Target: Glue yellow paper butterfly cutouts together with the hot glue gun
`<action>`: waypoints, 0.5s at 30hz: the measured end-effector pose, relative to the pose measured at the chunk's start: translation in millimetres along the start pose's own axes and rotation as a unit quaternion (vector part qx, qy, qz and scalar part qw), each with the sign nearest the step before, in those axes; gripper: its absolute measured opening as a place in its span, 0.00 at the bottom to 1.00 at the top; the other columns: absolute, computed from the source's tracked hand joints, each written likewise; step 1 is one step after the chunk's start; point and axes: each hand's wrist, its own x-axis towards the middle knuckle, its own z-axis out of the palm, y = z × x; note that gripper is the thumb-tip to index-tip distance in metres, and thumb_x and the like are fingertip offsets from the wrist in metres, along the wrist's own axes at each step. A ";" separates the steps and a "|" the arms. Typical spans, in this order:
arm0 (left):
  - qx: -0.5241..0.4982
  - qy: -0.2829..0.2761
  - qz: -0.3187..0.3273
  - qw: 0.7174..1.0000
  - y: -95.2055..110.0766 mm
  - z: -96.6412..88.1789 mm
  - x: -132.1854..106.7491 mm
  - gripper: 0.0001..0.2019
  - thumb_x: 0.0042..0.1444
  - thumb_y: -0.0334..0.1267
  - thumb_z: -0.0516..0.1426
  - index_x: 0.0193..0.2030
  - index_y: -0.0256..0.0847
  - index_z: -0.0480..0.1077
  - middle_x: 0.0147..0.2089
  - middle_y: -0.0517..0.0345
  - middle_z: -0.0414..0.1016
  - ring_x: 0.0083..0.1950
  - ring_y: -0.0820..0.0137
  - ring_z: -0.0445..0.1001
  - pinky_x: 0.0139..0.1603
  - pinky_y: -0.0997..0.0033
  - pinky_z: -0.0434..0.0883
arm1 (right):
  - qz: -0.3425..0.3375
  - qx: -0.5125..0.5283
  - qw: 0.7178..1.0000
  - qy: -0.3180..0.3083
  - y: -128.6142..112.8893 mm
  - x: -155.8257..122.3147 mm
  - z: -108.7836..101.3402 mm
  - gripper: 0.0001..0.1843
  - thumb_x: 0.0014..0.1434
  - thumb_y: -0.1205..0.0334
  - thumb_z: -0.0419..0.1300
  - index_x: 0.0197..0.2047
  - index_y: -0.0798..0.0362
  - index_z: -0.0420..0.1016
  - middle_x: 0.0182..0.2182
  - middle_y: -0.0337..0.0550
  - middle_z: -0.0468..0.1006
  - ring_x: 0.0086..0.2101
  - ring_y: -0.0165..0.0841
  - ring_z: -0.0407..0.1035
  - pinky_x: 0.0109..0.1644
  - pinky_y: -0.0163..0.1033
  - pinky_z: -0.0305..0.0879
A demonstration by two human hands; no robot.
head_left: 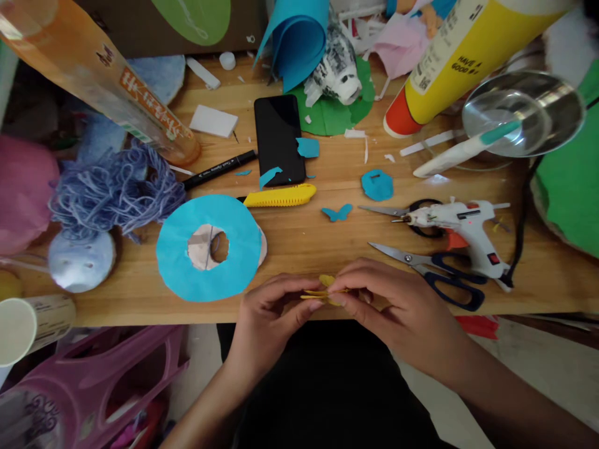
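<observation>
Both of my hands meet at the near edge of the wooden table (299, 237). My left hand (271, 315) and my right hand (397, 305) pinch a small yellow foam piece (325, 292) between their fingertips, fingers closed on it from both sides. A blue foam ring (208, 246) with a hole in its middle lies just left of my left hand. A small blue butterfly cutout (337, 212) lies on the table beyond my fingers.
A white glue gun (461, 227) and two pairs of scissors (440, 274) lie to the right. A yellow cutter (279, 196), black phone (278, 138) and black marker (219, 169) lie in the middle. Purple yarn (112, 190), foam sheets and scraps crowd the back.
</observation>
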 end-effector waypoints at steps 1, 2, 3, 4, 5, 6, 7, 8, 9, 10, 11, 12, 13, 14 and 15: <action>-0.006 0.002 -0.001 1.000 0.1 0.4 -0.3 0.08 0.52 0.30 0.68 0.38 0.47 0.83 0.37 0.59 0.85 0.39 0.74 0.82 0.41 0.82 0.77 | 0.004 0.006 1.000 -0.004 -1.1 0.5 0.0 0.05 0.67 0.67 0.60 0.40 0.48 0.76 0.36 0.35 0.78 0.36 0.25 0.72 0.40 0.31 0.67; -0.013 0.006 -0.002 1.000 0.3 1.1 -0.6 0.06 0.53 0.30 0.68 0.36 0.46 0.83 0.36 0.60 0.84 0.37 0.74 0.81 0.40 0.83 0.77 | 0.010 0.013 1.000 -0.007 -2.1 0.9 0.0 0.05 0.67 0.66 0.60 0.40 0.48 0.76 0.35 0.34 0.78 0.35 0.25 0.72 0.38 0.30 0.67; -0.021 0.011 -0.006 1.000 0.3 2.0 -1.0 0.05 0.53 0.30 0.68 0.34 0.46 0.83 0.34 0.60 0.84 0.36 0.75 0.81 0.39 0.83 0.76 | 0.016 0.021 1.000 -0.007 -3.0 1.3 0.2 0.05 0.66 0.66 0.60 0.39 0.48 0.76 0.35 0.34 0.78 0.34 0.25 0.71 0.38 0.31 0.67; -0.029 0.017 -0.012 0.999 0.2 3.2 -1.4 0.05 0.53 0.30 0.68 0.33 0.46 0.83 0.33 0.60 0.84 0.35 0.75 0.80 0.38 0.83 0.76 | 0.023 0.029 0.999 -0.006 -3.9 1.7 0.6 0.05 0.66 0.66 0.60 0.39 0.48 0.76 0.34 0.34 0.78 0.34 0.25 0.71 0.37 0.31 0.67; -0.037 0.023 -0.018 0.999 0.0 4.6 -2.0 0.05 0.53 0.30 0.68 0.33 0.46 0.83 0.33 0.60 0.84 0.35 0.75 0.80 0.37 0.83 0.76 | 0.029 0.037 0.999 -0.002 -4.6 1.9 1.2 0.05 0.66 0.65 0.60 0.38 0.48 0.76 0.34 0.34 0.78 0.34 0.25 0.71 0.37 0.31 0.67; -0.046 0.029 -0.023 0.998 -0.3 6.0 -2.6 0.04 0.53 0.31 0.67 0.33 0.45 0.83 0.33 0.60 0.83 0.34 0.76 0.80 0.37 0.83 0.76 | 0.037 0.045 0.998 0.004 -5.1 2.2 1.9 0.05 0.66 0.65 0.60 0.38 0.47 0.76 0.34 0.34 0.78 0.34 0.26 0.72 0.37 0.32 0.67; -0.054 0.033 -0.027 0.998 -0.9 7.5 -3.2 0.04 0.53 0.31 0.67 0.33 0.45 0.82 0.33 0.60 0.83 0.34 0.76 0.79 0.37 0.83 0.76 | 0.044 0.051 0.998 0.012 -5.4 2.4 2.8 0.04 0.66 0.65 0.60 0.38 0.47 0.76 0.34 0.34 0.78 0.34 0.26 0.72 0.37 0.32 0.67; -0.063 0.037 -0.031 0.997 -1.5 9.0 -3.7 0.04 0.54 0.31 0.67 0.33 0.45 0.82 0.33 0.61 0.83 0.34 0.76 0.79 0.37 0.83 0.75 | 0.052 0.055 0.997 0.019 -5.7 2.6 3.6 0.04 0.65 0.64 0.61 0.38 0.47 0.76 0.33 0.34 0.79 0.34 0.26 0.72 0.38 0.32 0.68; -0.072 0.040 -0.035 0.996 -2.3 10.3 -4.2 0.04 0.54 0.32 0.67 0.33 0.45 0.82 0.33 0.61 0.83 0.34 0.76 0.79 0.37 0.83 0.75 | 0.058 0.058 0.996 0.025 -5.7 2.6 4.5 0.04 0.65 0.64 0.61 0.38 0.47 0.76 0.33 0.34 0.79 0.33 0.27 0.72 0.37 0.33 0.68; -0.081 0.043 -0.039 0.995 -3.2 11.4 -4.5 0.03 0.54 0.32 0.67 0.33 0.45 0.82 0.33 0.61 0.83 0.35 0.77 0.78 0.37 0.83 0.75 | 0.063 0.060 0.996 0.029 -5.7 2.6 5.2 0.04 0.65 0.63 0.61 0.37 0.46 0.76 0.33 0.34 0.79 0.33 0.27 0.72 0.37 0.33 0.68; -0.088 0.044 -0.044 0.994 -4.1 12.2 -4.7 0.03 0.54 0.32 0.67 0.33 0.46 0.82 0.33 0.61 0.83 0.35 0.77 0.78 0.38 0.83 0.75 | 0.066 0.061 0.995 0.033 -5.5 2.5 5.7 0.04 0.65 0.63 0.61 0.37 0.46 0.76 0.33 0.34 0.79 0.33 0.27 0.72 0.36 0.33 0.67; -0.094 0.046 -0.048 0.993 -5.0 12.8 -4.8 0.03 0.54 0.33 0.68 0.33 0.46 0.82 0.34 0.61 0.83 0.35 0.77 0.78 0.38 0.83 0.75 | 0.068 0.061 0.995 0.035 -5.4 2.3 6.1 0.04 0.65 0.62 0.61 0.37 0.46 0.76 0.33 0.34 0.79 0.33 0.27 0.72 0.36 0.33 0.67; -0.099 0.047 -0.052 0.993 -5.8 13.3 -4.9 0.03 0.54 0.33 0.68 0.33 0.46 0.82 0.34 0.61 0.83 0.35 0.77 0.78 0.38 0.83 0.75 | 0.069 0.061 0.995 0.037 -5.2 2.1 6.2 0.04 0.65 0.62 0.61 0.37 0.47 0.76 0.33 0.34 0.79 0.33 0.27 0.71 0.36 0.33 0.67; -0.103 0.048 -0.055 0.992 -6.6 13.6 -5.0 0.02 0.54 0.33 0.68 0.33 0.46 0.82 0.34 0.62 0.83 0.35 0.77 0.78 0.39 0.83 0.75 | 0.070 0.061 0.995 0.039 -5.1 1.9 6.3 0.04 0.65 0.62 0.61 0.37 0.47 0.76 0.33 0.34 0.79 0.32 0.27 0.71 0.35 0.33 0.67; -0.107 0.050 -0.058 0.991 -7.1 13.8 -5.2 0.02 0.54 0.34 0.68 0.33 0.46 0.82 0.34 0.62 0.83 0.35 0.77 0.78 0.39 0.82 0.75 | 0.072 0.061 0.995 0.039 -5.0 1.7 6.2 0.04 0.65 0.62 0.61 0.37 0.47 0.76 0.33 0.35 0.78 0.32 0.27 0.71 0.35 0.33 0.66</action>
